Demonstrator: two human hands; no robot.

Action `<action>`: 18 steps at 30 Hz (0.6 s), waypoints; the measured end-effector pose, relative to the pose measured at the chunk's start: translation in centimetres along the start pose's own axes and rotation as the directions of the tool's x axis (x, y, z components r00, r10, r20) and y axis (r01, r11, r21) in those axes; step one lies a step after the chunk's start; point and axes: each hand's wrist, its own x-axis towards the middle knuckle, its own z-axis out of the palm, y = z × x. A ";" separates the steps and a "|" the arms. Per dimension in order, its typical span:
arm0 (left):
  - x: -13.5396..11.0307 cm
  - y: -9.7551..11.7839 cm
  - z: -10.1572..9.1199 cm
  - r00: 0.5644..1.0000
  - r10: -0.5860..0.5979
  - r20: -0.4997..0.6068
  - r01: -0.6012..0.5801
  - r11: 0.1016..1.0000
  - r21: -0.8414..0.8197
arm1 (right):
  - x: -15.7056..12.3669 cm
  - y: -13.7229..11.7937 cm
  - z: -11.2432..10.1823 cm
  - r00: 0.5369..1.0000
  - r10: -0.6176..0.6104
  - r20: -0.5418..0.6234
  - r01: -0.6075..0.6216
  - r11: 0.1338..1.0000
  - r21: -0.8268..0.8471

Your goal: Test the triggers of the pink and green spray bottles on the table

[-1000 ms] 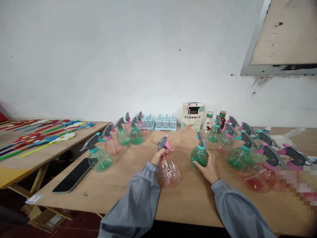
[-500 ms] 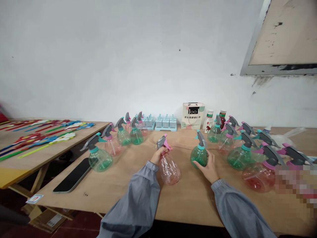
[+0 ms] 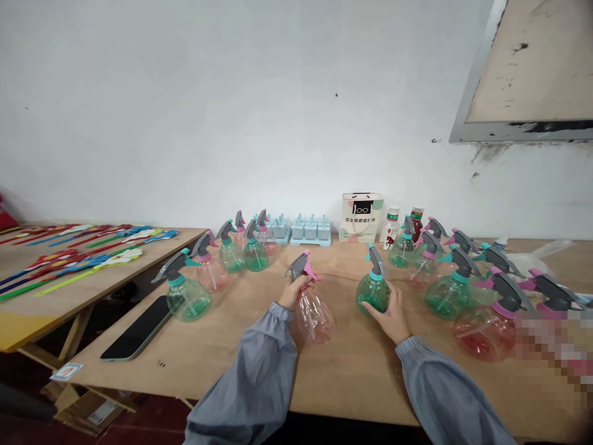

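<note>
Near the middle of the table, my left hand (image 3: pixel 295 292) is closed around the neck of a pink spray bottle (image 3: pixel 315 318), just below its grey and pink trigger head. The bottle leans a little; I cannot tell whether its base touches the table. To the right, my right hand (image 3: pixel 388 311) grips the round body of a green spray bottle (image 3: pixel 372 294), which stands upright with its grey and turquoise head on top. Thumb in front, fingers along the right side. Closest to my left arm on the left stands another green spray bottle (image 3: pixel 188 299).
Several more pink and green bottles stand in groups at left and right, including a pink bottle (image 3: pixel 484 330). A phone (image 3: pixel 136 329) lies at the left edge. Ice-pop moulds (image 3: pixel 310 230) and a paper bag (image 3: pixel 361 217) stand by the wall. The left table (image 3: pixel 60 303) holds colourful strips.
My left hand and the pink spray bottle have shifted slightly to the left. My right hand and the green spray bottle stay in place.
</note>
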 end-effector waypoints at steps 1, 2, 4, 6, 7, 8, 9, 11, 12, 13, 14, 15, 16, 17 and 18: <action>-0.1 0.3 -0.4 1.000 0.015 0.021 -0.016 0.999 0.032 | 0.0 0.0 0.0 1.000 0.004 0.001 -0.004 1.000 0.002; -0.2 0.7 -0.9 0.999 0.036 0.028 -0.038 0.997 0.075 | 0.0 0.0 0.0 1.000 0.009 0.003 -0.009 1.000 0.004; -0.4 1.6 -2.3 0.995 0.098 -0.025 -0.092 0.977 0.193 | 0.0 0.0 0.0 1.000 0.021 0.009 -0.021 1.000 0.008; -0.5 2.5 -4.3 0.974 0.171 -0.147 -0.115 0.937 0.329 | 0.0 0.0 0.0 0.999 0.028 0.016 -0.028 1.000 0.010; -0.5 2.8 -5.6 0.956 0.204 -0.210 -0.110 0.915 0.389 | 0.0 0.0 0.0 0.999 0.029 0.019 -0.029 1.000 0.011; -0.5 3.1 -6.9 0.933 0.238 -0.269 -0.099 0.890 0.444 | 0.0 0.0 0.0 0.999 0.027 0.020 -0.027 1.000 0.012; -0.5 3.4 -8.3 0.905 0.274 -0.326 -0.086 0.867 0.490 | 0.0 0.0 0.0 1.000 0.022 0.021 -0.023 1.000 0.012; -0.3 4.0 -11.0 0.846 0.345 -0.406 -0.065 0.823 0.564 | 0.0 0.0 0.1 1.000 0.008 0.018 -0.008 1.000 0.008; -0.1 4.3 -12.3 0.826 0.371 -0.425 -0.058 0.805 0.590 | 0.0 0.0 0.1 1.000 0.001 0.015 -0.001 1.000 0.005; 0.0 4.6 -13.4 0.811 0.397 -0.430 -0.054 0.782 0.621 | 0.0 0.0 0.1 1.000 -0.006 0.013 0.006 1.000 0.001; 0.1 4.9 -14.3 0.803 0.424 -0.420 -0.057 0.755 0.653 | 0.0 0.0 0.1 1.000 -0.010 0.013 0.010 1.000 -0.002; 0.3 5.2 -15.0 0.799 0.449 -0.400 -0.065 0.725 0.685 | 0.0 0.0 0.1 1.000 -0.012 0.015 0.012 1.000 -0.005; 0.4 5.5 -15.5 0.795 0.477 -0.376 -0.073 0.689 0.721 | -0.1 0.0 0.1 1.000 -0.012 0.017 0.012 1.000 -0.008; 0.5 5.6 -15.8 0.789 0.502 -0.353 -0.074 0.649 0.757 | -0.1 0.0 0.1 1.000 -0.012 0.020 0.012 1.000 -0.010; 0.7 5.8 -16.0 0.782 0.524 -0.338 -0.063 0.606 0.793 | -0.1 0.0 0.1 1.000 -0.012 0.023 0.012 1.000 -0.012</action>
